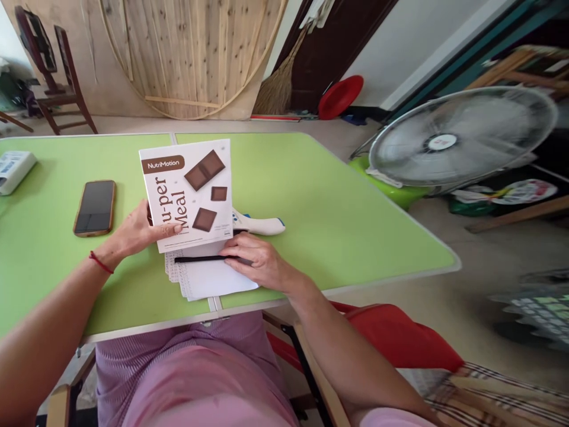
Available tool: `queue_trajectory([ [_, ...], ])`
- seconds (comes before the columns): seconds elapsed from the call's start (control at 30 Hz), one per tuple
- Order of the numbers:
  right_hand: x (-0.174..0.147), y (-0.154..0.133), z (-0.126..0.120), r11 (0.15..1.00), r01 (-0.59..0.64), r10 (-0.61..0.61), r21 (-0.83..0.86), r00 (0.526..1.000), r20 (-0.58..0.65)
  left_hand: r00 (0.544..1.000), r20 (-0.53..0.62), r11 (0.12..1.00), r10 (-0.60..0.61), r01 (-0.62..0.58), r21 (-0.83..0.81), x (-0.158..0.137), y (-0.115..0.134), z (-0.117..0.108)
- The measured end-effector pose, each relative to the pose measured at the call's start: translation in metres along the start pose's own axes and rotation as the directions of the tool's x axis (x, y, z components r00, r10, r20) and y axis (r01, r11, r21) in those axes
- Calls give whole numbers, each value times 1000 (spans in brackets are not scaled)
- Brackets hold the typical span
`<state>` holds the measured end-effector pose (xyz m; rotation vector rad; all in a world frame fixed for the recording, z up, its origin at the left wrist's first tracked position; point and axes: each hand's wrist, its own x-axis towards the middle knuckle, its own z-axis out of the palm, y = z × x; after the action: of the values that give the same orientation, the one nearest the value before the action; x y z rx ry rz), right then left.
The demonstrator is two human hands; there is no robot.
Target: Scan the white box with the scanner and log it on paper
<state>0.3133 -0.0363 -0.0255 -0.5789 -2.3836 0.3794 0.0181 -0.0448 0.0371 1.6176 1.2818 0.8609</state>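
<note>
My left hand [133, 234] holds a white "NutriMotion Super Meal" box [189, 193] upright by its lower left edge, thumb across the front. The box stands on a spiral notepad [208, 279] lying near the front edge of the green table [333, 213]. My right hand [258, 261] rests flat on the notepad, its fingers touching a black pen [200, 259] that lies across the paper. A white and blue handheld device [260, 224] lies just behind the right hand, partly hidden by the box.
A smartphone [95, 207] in a brown case lies face up to the left. A white device [13, 169] sits at the far left edge. A standing fan [457, 139] is beside the table on the right; a red chair [400, 338] is under my right arm.
</note>
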Motion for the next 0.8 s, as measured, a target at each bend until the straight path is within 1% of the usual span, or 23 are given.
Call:
queue_trajectory([
  [0.1,-2,2,-11,1000,-5,3,-28,999,-46,1000,14,1000,9,-9,22,0,-2,-2],
  [0.13,-3,4,-16,997,-30,25,-67,997,-68,1000,13,999,6,-6,32,0,-3,-2],
  [0.2,-3,12,-27,966,-148,131,-212,987,-93,1000,13,1000,1,-1,27,0,-3,-3],
  [0.23,-2,18,-31,927,-223,207,-302,975,-87,1000,16,1000,4,-4,16,0,-4,-2],
  [0.3,1,28,-37,830,-335,362,-447,932,-26,1000,23,1000,13,-13,-5,0,-5,-2],
  [0.33,4,33,-38,804,-355,420,-476,907,33,1000,24,1000,15,-14,-8,1,-5,-2],
  [0.4,8,41,-38,800,-385,495,-459,857,143,1000,19,1000,10,-10,6,1,-7,-2],
  [0.43,9,43,-38,800,-419,526,-429,834,168,1000,18,1000,5,-5,14,1,-8,-2],
  [0.47,9,44,-38,790,-472,562,-392,813,155,1000,19,1000,2,-2,19,1,-8,-2],
  [0.5,8,42,-39,764,-542,605,-349,791,96,1000,21,1000,-2,2,25,1,-9,-3],
  [0.53,7,39,-41,729,-621,648,-287,762,-3,1000,24,1000,-4,3,29,1,-9,-3],
  [0.57,6,33,-43,697,-690,680,-195,722,-127,1000,26,999,-4,3,32,1,-10,-3],
  [0.6,5,24,-46,678,-732,700,-69,671,-246,1000,27,999,-2,1,33,1,-10,-4],
  [0.63,4,12,-48,671,-736,715,88,611,-341,1000,28,999,2,-3,36,1,-10,-4],
  [0.67,5,-3,-49,677,-688,724,259,562,-399,1000,26,999,7,-8,39,1,-10,-4],
  [0.7,7,-20,-49,667,-603,745,437,551,-377,1000,25,999,14,-16,41,1,-9,-4],
  [0.73,11,-38,-47,614,-496,766,614,561,-314,999,26,999,22,-23,42,1,-9,-5],
  [0.77,16,-56,-42,522,-399,776,753,589,-225,999,28,999,27,-28,43,1,-8,-5],
  [0.8,21,-73,-36,402,-334,764,853,635,-112,999,34,998,33,-34,44,1,-7,-5],
])
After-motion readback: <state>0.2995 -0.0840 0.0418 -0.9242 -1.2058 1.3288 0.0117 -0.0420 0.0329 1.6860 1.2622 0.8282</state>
